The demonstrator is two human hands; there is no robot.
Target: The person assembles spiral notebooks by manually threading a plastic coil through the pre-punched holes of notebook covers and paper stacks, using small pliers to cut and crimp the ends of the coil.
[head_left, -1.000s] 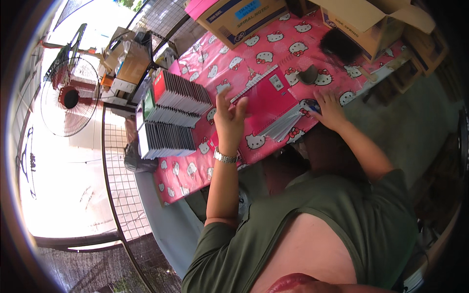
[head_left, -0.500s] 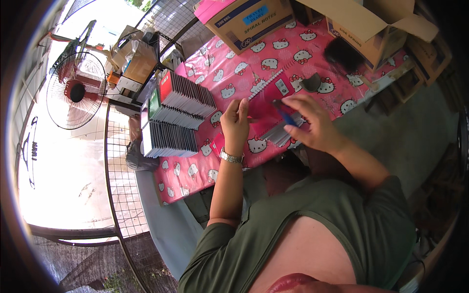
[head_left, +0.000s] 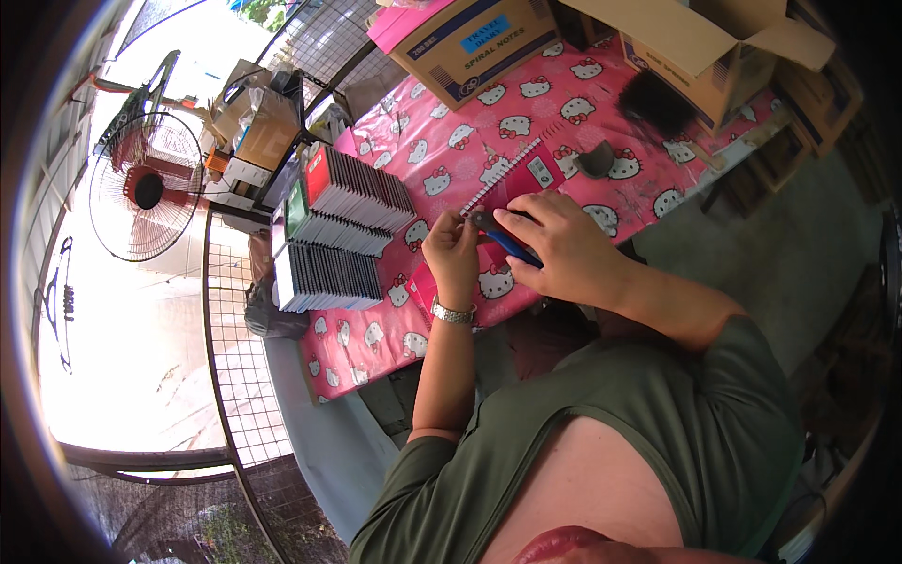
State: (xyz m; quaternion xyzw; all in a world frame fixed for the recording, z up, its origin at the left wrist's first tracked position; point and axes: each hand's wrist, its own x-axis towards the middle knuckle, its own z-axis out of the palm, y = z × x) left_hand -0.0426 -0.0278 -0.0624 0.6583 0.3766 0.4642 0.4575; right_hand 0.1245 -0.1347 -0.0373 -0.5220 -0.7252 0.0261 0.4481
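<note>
A pink spiral notebook (head_left: 526,174) lies at an angle on the table, its white coil (head_left: 502,179) running along the upper left edge. My left hand (head_left: 449,261), with a metal watch at the wrist, pinches the near end of that coil. In my right hand (head_left: 575,252) is a pair of blue-handled pliers (head_left: 512,243). Their dark jaws meet the coil's end beside my left fingertips; whether they grip the wire is too small to tell. Part of the notebook is hidden under my right hand. A bit of another pink cover (head_left: 422,287) shows by my left wrist.
Stacked spiral notebooks (head_left: 331,273) stand on the left of the pink patterned table (head_left: 442,150). Cardboard boxes (head_left: 479,47) line the far side. Nearer are a grey curved piece (head_left: 595,162) and a black bundle (head_left: 656,101). A fan (head_left: 147,191) stands at left.
Both hands have come together at the coil's near end. The pliers moved left and down to my left fingertips, and the notebook now lies lower under my right hand.
</note>
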